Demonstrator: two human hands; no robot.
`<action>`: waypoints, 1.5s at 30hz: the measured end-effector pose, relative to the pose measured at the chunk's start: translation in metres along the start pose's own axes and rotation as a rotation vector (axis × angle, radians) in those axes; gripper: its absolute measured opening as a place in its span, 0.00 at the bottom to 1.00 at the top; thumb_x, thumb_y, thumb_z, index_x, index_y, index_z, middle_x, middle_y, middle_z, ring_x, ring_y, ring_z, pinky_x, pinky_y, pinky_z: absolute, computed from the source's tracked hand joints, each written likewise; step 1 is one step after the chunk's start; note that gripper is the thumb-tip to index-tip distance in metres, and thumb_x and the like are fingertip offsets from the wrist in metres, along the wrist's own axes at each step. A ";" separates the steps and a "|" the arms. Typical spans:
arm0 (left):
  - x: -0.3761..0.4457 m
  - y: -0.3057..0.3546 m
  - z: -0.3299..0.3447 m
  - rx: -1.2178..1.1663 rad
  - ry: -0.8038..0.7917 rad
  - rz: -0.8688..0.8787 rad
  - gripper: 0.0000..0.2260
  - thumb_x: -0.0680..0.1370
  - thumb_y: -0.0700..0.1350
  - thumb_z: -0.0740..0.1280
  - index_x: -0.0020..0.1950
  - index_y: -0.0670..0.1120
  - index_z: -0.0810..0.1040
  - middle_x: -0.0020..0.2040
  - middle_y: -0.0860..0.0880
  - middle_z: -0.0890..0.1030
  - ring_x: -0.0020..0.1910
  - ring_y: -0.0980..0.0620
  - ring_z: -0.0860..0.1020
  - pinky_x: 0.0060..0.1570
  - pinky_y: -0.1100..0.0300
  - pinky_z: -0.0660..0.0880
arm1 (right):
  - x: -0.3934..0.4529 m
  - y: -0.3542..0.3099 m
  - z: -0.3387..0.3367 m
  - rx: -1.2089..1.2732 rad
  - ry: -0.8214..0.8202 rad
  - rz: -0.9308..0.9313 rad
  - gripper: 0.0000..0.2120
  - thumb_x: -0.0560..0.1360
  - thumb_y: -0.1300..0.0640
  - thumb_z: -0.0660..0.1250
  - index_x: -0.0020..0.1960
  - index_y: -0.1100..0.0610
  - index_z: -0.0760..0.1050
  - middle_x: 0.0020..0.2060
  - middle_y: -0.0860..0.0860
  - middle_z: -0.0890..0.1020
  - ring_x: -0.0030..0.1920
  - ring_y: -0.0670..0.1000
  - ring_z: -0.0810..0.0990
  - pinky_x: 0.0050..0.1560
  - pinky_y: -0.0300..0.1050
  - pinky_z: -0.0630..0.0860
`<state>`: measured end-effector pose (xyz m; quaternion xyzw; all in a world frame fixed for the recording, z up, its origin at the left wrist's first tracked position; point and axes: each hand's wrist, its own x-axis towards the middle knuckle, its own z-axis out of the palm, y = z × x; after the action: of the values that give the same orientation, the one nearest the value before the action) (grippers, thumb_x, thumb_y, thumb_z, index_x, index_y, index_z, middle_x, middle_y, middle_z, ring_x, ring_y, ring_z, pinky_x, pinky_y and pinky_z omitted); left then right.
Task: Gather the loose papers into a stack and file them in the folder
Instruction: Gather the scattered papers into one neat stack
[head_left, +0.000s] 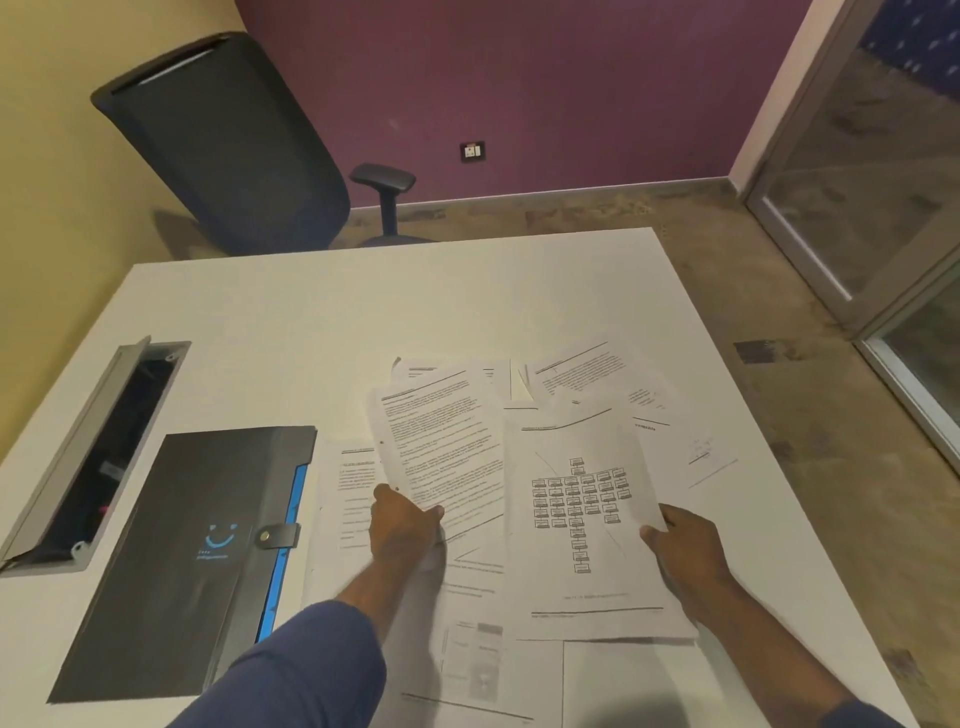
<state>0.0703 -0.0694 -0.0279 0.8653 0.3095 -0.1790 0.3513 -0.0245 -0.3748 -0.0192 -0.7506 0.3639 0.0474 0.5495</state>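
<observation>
Several printed papers lie scattered over the middle of the white table (322, 312). My left hand (404, 525) pinches the lower edge of a text page (441, 441) and holds it tilted up off the others. My right hand (685, 545) grips the right edge of a page with a box diagram (582, 509). More sheets (597, 371) lie flat behind, and others (467, 665) lie near the front edge. A dark grey folder (171, 551) with a blue edge and a snap strap lies closed to the left of the papers.
An open cable tray (104, 441) with a raised grey lid is set into the table at the far left. A dark office chair (228, 140) stands behind the table. A glass door (883, 208) is at the right.
</observation>
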 end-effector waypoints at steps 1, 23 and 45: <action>0.002 -0.002 0.000 -0.025 -0.001 0.017 0.26 0.72 0.47 0.76 0.63 0.41 0.69 0.58 0.43 0.79 0.57 0.39 0.79 0.53 0.48 0.77 | 0.001 -0.001 -0.001 0.032 -0.003 0.007 0.16 0.73 0.69 0.66 0.46 0.50 0.83 0.41 0.49 0.86 0.45 0.56 0.84 0.52 0.54 0.80; -0.059 -0.018 -0.029 -0.513 -0.459 0.204 0.12 0.84 0.36 0.58 0.53 0.43 0.81 0.40 0.54 0.87 0.39 0.59 0.85 0.34 0.70 0.78 | -0.003 -0.013 0.023 0.392 -0.189 0.148 0.09 0.78 0.62 0.67 0.57 0.59 0.80 0.49 0.53 0.86 0.50 0.55 0.84 0.56 0.52 0.78; -0.063 -0.079 -0.013 0.181 -0.043 0.197 0.18 0.71 0.51 0.76 0.52 0.47 0.71 0.49 0.49 0.79 0.43 0.50 0.77 0.36 0.62 0.72 | -0.033 0.007 0.014 0.320 -0.172 0.142 0.13 0.75 0.69 0.67 0.54 0.54 0.79 0.44 0.49 0.85 0.45 0.52 0.83 0.43 0.45 0.78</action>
<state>-0.0273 -0.0414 -0.0244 0.9157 0.1980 -0.1894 0.2940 -0.0481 -0.3470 -0.0144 -0.6192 0.3706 0.0915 0.6862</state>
